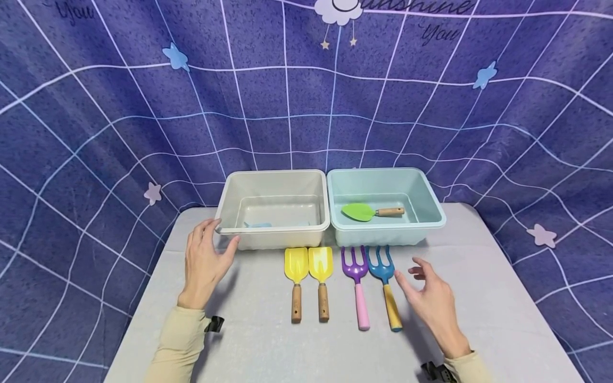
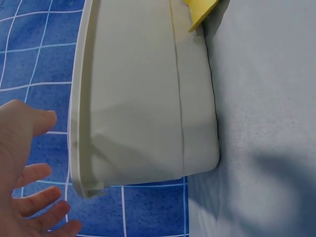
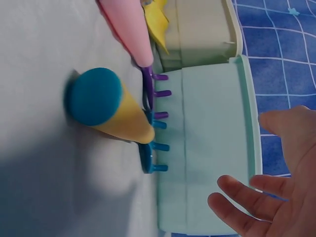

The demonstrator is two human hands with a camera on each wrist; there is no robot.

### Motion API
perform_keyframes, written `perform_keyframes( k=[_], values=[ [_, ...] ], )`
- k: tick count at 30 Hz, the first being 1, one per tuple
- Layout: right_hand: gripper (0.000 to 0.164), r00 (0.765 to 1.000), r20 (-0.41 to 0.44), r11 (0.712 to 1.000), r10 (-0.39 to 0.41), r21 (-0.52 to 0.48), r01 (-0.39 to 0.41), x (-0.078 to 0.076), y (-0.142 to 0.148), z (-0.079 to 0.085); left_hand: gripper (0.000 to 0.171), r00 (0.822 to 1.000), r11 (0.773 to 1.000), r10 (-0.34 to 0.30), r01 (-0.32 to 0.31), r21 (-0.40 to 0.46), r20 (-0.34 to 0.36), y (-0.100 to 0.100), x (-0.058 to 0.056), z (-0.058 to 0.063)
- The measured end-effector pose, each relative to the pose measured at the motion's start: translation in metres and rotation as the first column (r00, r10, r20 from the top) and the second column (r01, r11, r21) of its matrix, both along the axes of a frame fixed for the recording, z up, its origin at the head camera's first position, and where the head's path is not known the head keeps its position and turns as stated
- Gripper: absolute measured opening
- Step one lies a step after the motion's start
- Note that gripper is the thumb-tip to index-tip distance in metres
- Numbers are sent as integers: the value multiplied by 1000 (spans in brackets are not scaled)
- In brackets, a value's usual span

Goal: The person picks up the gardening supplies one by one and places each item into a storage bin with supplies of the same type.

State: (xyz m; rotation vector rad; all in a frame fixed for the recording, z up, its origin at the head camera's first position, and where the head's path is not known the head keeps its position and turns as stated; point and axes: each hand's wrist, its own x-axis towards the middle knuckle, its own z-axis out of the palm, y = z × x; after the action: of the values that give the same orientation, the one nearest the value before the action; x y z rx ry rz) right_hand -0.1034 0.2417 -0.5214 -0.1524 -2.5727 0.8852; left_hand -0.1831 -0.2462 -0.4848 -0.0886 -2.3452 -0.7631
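My left hand (image 1: 206, 263) hovers at the front left corner of the beige bin (image 1: 282, 238), fingers spread and holding nothing. In the left wrist view its thumb and fingers stand beside the bin's rim. To the right of the blue hand fork (image 1: 381, 271) with a yellow handle, my right hand (image 1: 431, 298) is held with its fingers loosely bent and nothing in them. Left of that fork lies a purple hand fork (image 1: 355, 270) with a pink handle. Two yellow shovels (image 1: 296, 266) with wooden handles lie side by side in front of the beige bin.
A light blue bin (image 1: 383, 236) stands against the beige one and contains a green trowel (image 1: 359, 211) with a wooden handle. Light blue pieces (image 1: 258, 225) show low inside the beige bin, mostly hidden by its front wall. A blue gridded curtain (image 1: 306, 90) hangs behind the table.
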Motion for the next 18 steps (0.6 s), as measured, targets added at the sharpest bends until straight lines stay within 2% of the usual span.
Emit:
perform_keyframes(
  k=[9, 18],
  values=[
    [58, 998, 65, 1000, 0, 16, -1, 2, -5, -15, 61, 999, 1000, -13, 13, 8, -34, 0, -7, -6],
    [61, 994, 108, 1000, 1, 26, -4, 5, -6, -28, 58, 999, 1000, -14, 15, 25, -33, 4, -11, -12]
  ],
)
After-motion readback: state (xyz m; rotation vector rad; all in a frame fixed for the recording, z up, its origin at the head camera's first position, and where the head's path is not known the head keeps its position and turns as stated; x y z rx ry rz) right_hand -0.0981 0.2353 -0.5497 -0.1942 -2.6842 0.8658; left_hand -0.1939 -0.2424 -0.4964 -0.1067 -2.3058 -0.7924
